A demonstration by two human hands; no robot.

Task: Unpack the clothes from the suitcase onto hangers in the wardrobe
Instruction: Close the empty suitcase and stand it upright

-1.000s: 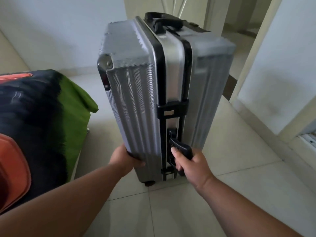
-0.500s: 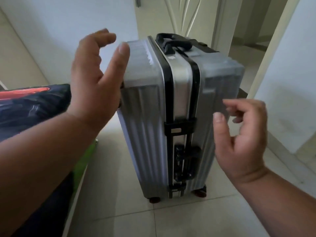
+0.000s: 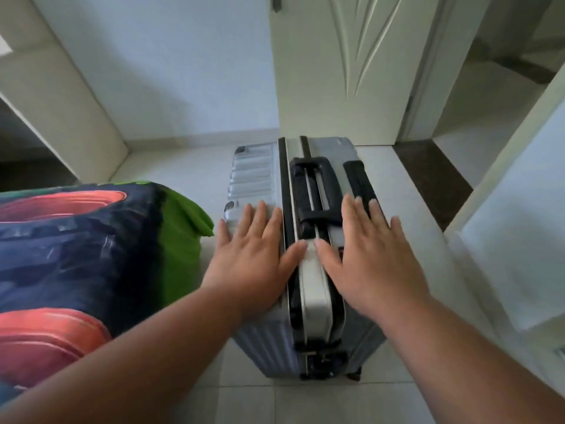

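Observation:
A silver ribbed hard-shell suitcase with black trim stands upright and closed on the tiled floor in front of me. Its black carry handle lies on the top face. My left hand rests flat on the top, left of the central seam, fingers spread. On the right of the seam my right hand lies flat too, fingers reaching the telescopic handle's black grip. No clothes, hangers or wardrobe interior are visible.
A bed with a dark, red and green patterned cover fills the left side, close to the suitcase. A cream panelled door stands behind the case. A white wall corner is at right, with an open doorway beyond.
Both hands let go of the suitcase's lower side and handle, rose, and came down flat on its top. The case went from lifted and tilted to standing on the floor.

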